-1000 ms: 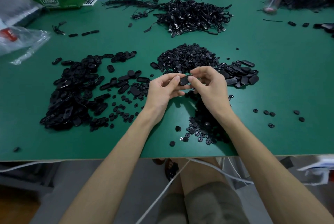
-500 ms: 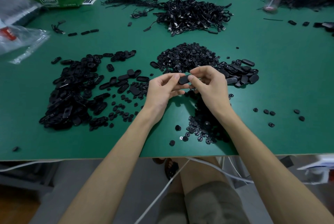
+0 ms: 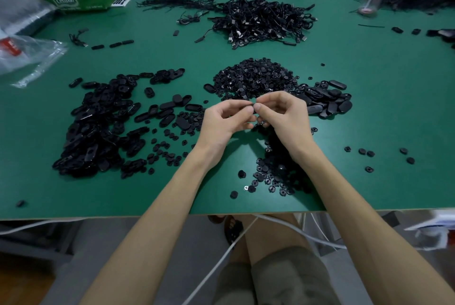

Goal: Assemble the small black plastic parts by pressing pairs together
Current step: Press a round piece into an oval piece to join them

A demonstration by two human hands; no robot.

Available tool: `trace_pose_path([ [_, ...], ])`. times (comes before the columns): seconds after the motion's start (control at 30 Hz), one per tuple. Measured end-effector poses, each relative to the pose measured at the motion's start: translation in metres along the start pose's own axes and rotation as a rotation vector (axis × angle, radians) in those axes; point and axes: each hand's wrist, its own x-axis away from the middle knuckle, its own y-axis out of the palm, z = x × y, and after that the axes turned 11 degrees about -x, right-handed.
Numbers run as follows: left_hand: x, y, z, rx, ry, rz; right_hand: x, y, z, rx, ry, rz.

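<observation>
Mid-press: your left hand [image 3: 221, 121] and right hand [image 3: 283, 114] both pinch the black part [image 3: 253, 110] in curled fingertips above the table [image 3: 369, 112], so next squeeze evenly; can't tell if it's seated.

**Held part** [image 3: 253, 109]: small, black, pinched between the fingertips of the left hand [image 3: 221, 120] and right hand [image 3: 285, 115] above the counter [image 3: 394, 107]; mostly hidden (shape cannot be told).

**Oval heap** [image 3: 98, 127]: flat black oval pieces, piled loosely at left, with strays trailing toward the middle.

**Round heap** [image 3: 253, 78]: small black discs, mounded just beyond the hands.

**Right ovals** [image 3: 327, 100]: smaller pile, touching the round heap's right side.

**Near discs** [image 3: 275, 171]: small rounds scattered under the right wrist, near the counter's front edge.

**Loose discs** [image 3: 364, 152]: a few, lying apart further right.
</observation>
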Motion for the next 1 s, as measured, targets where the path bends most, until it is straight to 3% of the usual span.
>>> trace_pose_path([
  [0.23,0.002,0.004,-0.0002,-0.131,0.03,0.038,0.0002,-0.0004,-0.0019,-0.029,-0.021,0.003],
  [0.63,0.0005,0.0017,0.0009,-0.069,-0.006,0.04,0.001,0.0016,-0.0025,-0.037,-0.043,-0.07],
  [1.0,0.0017,0.0066,0.0027,-0.16,0.001,0.1,0.0028,0.0044,-0.0033,0.007,-0.043,-0.096],
])
